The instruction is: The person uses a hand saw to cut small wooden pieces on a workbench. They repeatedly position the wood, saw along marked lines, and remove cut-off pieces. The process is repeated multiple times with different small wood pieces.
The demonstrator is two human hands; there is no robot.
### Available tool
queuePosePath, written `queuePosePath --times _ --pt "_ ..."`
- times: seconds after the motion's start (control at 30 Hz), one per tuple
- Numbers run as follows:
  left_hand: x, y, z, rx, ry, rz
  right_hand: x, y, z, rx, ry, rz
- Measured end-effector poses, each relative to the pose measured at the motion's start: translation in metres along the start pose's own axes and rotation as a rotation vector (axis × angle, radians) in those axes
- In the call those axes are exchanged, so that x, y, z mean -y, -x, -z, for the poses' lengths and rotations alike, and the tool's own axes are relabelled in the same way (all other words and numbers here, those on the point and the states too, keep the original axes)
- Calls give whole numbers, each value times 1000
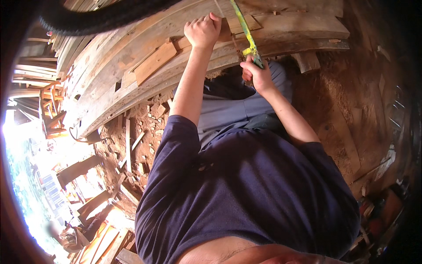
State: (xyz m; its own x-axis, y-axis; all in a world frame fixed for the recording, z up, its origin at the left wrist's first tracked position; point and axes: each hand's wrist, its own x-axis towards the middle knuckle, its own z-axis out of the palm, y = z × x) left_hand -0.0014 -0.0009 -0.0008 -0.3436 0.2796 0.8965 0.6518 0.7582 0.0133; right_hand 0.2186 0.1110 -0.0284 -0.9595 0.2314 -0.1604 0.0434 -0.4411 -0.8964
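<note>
My right hand (256, 75) is wrapped around the green handle of a bow saw with a worn yellow-green frame (243, 24). The saw points away from me, and its thin blade runs left of the frame beside a short brown board (224, 31). My left hand (203, 31) is closed on the left part of that board, pressing it to the plank bench (145, 42). Its fingertips are partly hidden. Another cut board (155, 61) lies along the bench's near edge, left of my left forearm.
A dark curved rubber-like tube (105, 20) crosses the upper left. Wood offcuts (151, 115) litter the dirt floor below the bench. A wooden frame (52, 108) and stacked planks stand at the far left. A wood block (306, 61) juts out under the bench at right.
</note>
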Motion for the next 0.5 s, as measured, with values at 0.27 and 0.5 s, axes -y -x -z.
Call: queuePosePath --times 0.27,0.5 --pt "1 3 -9 67 -91 50 -10 23 0 -16 -30 -43" --pt "3 -1 -5 -47 -12 -1 11 -35 -10 14 -101 57"
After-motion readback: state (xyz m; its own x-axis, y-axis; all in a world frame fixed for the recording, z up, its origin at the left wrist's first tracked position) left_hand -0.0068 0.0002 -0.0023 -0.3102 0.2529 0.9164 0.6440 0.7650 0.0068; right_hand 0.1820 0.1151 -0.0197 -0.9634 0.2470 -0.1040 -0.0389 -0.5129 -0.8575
